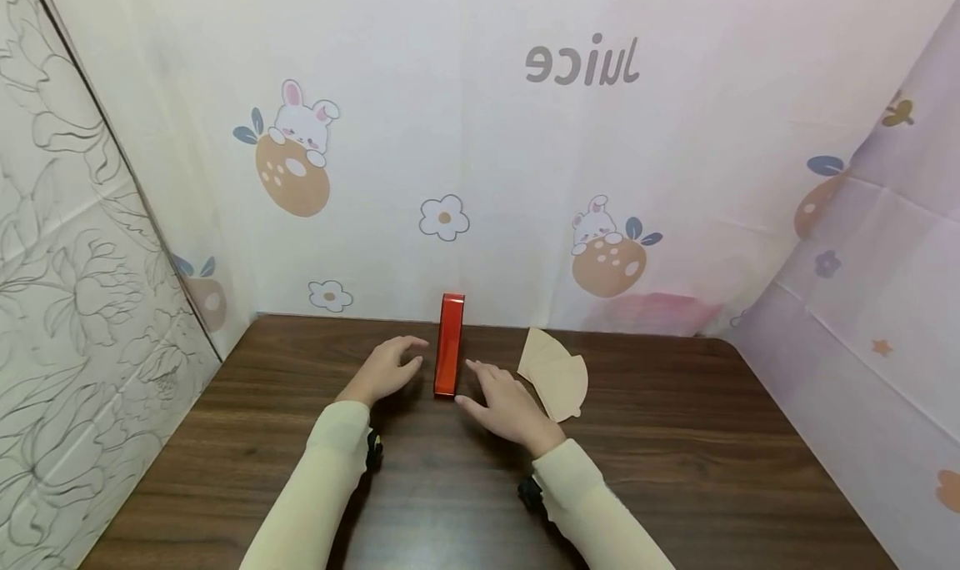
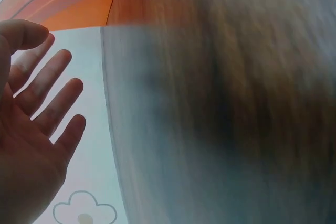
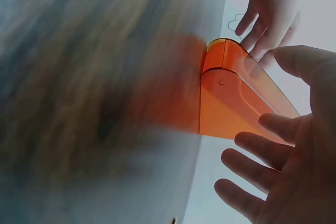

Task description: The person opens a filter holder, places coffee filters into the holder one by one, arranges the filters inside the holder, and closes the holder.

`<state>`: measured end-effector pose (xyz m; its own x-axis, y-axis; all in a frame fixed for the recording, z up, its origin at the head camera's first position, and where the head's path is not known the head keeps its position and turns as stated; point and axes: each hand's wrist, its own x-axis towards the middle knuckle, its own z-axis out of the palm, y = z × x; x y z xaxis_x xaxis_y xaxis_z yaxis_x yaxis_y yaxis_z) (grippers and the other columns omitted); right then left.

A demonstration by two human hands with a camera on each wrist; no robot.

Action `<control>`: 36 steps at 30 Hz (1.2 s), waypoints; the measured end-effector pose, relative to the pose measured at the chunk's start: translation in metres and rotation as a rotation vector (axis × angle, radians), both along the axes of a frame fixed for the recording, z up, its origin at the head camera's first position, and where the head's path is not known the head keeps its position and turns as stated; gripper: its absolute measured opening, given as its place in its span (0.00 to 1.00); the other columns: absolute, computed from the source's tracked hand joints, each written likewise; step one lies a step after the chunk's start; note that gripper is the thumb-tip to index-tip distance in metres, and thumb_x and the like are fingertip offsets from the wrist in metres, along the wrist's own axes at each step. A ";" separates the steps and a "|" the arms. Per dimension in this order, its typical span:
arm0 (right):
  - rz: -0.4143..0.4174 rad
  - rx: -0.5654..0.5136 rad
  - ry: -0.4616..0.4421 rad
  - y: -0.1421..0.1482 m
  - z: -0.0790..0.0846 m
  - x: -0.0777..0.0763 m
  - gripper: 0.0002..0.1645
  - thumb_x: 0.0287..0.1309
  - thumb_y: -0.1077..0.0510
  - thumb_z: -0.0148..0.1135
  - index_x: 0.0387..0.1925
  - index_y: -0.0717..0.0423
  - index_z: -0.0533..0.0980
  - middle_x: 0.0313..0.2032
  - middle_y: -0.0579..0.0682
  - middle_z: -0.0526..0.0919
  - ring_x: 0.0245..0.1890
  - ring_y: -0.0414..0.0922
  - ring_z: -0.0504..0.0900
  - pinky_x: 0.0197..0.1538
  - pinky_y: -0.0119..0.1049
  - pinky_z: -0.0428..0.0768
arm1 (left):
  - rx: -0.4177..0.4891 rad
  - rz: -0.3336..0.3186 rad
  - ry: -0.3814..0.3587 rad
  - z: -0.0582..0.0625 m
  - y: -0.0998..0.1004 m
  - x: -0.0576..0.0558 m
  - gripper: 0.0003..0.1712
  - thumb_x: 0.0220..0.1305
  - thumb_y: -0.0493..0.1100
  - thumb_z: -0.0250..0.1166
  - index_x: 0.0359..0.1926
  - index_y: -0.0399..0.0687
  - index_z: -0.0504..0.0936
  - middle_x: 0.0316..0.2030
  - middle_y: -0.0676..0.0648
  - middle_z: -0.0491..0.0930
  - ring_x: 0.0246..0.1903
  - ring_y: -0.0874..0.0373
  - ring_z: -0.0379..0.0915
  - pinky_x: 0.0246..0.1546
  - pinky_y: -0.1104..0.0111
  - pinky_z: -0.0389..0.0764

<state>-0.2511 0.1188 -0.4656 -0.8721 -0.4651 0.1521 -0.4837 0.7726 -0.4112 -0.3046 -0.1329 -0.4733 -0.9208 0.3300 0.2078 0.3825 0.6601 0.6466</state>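
A narrow, see-through orange-red plastic holder (image 1: 449,345) stands upright near the back of the table, between the two hands. To its left is my left hand (image 1: 386,370), fingers relaxed and apart from the holder. My right hand (image 1: 510,402) hovers on the other side, its fingertips close to the holder's right face. Both palms turn inward. The right wrist view shows the holder's rounded end (image 3: 223,56) and the spread right fingers (image 3: 252,166) beside it. Fan-shaped tan coffee filter papers (image 1: 555,374) lie just beyond the right hand.
The dark wood-grain table (image 1: 675,445) runs back to a printed curtain (image 1: 390,137) with rabbits and flowers. More patterned cloth (image 1: 82,262) closes off the left, and another panel (image 1: 885,303) the right.
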 end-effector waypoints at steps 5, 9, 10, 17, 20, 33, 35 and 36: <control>-0.015 -0.015 -0.027 -0.007 0.003 -0.002 0.43 0.69 0.38 0.57 0.73 0.60 0.62 0.68 0.58 0.70 0.67 0.58 0.68 0.65 0.54 0.67 | 0.037 0.017 -0.019 0.000 0.005 -0.004 0.19 0.72 0.41 0.59 0.61 0.44 0.78 0.60 0.42 0.77 0.62 0.45 0.70 0.62 0.47 0.68; -0.044 -0.041 -0.054 -0.011 -0.001 -0.006 0.45 0.68 0.38 0.59 0.74 0.61 0.60 0.67 0.61 0.69 0.66 0.59 0.69 0.64 0.53 0.69 | 0.093 0.030 -0.059 -0.001 0.010 -0.010 0.22 0.73 0.43 0.59 0.64 0.45 0.76 0.62 0.43 0.75 0.63 0.45 0.69 0.62 0.48 0.68; -0.051 -0.048 -0.059 -0.013 -0.002 -0.006 0.46 0.68 0.38 0.59 0.74 0.62 0.60 0.67 0.61 0.69 0.66 0.59 0.69 0.63 0.53 0.70 | 0.110 0.032 -0.068 -0.001 0.012 -0.012 0.22 0.73 0.43 0.59 0.65 0.44 0.75 0.63 0.43 0.74 0.64 0.45 0.68 0.63 0.48 0.68; -0.078 -0.115 -0.083 -0.024 -0.006 -0.009 0.49 0.66 0.40 0.63 0.73 0.67 0.58 0.66 0.66 0.69 0.65 0.61 0.69 0.62 0.54 0.71 | 0.209 0.030 -0.101 -0.001 0.020 -0.023 0.26 0.73 0.40 0.58 0.69 0.38 0.69 0.65 0.39 0.72 0.65 0.43 0.67 0.64 0.49 0.66; -0.093 -0.136 -0.090 -0.029 -0.007 -0.011 0.50 0.65 0.40 0.64 0.73 0.68 0.57 0.65 0.67 0.69 0.65 0.62 0.69 0.62 0.54 0.71 | 0.240 0.046 -0.127 -0.001 0.023 -0.026 0.27 0.73 0.40 0.58 0.70 0.38 0.68 0.65 0.39 0.72 0.64 0.43 0.67 0.64 0.48 0.67; -0.173 -0.115 -0.098 -0.042 -0.010 -0.014 0.56 0.61 0.39 0.67 0.73 0.72 0.55 0.58 0.69 0.70 0.59 0.63 0.72 0.60 0.54 0.73 | 0.323 0.055 -0.213 -0.008 0.029 -0.042 0.28 0.75 0.43 0.57 0.73 0.48 0.67 0.67 0.42 0.70 0.67 0.44 0.64 0.65 0.47 0.65; -0.183 -0.113 -0.108 -0.043 -0.010 -0.015 0.56 0.61 0.39 0.67 0.73 0.71 0.54 0.58 0.69 0.70 0.59 0.63 0.72 0.60 0.54 0.73 | 0.333 0.058 -0.223 -0.008 0.030 -0.044 0.28 0.75 0.42 0.57 0.73 0.48 0.67 0.67 0.42 0.70 0.67 0.44 0.64 0.65 0.47 0.65; -0.186 -0.112 -0.110 -0.044 -0.010 -0.015 0.56 0.61 0.39 0.67 0.73 0.71 0.54 0.58 0.68 0.70 0.59 0.62 0.72 0.60 0.53 0.73 | 0.334 0.056 -0.221 -0.008 0.031 -0.045 0.28 0.75 0.41 0.57 0.73 0.47 0.66 0.67 0.41 0.70 0.67 0.43 0.64 0.65 0.47 0.65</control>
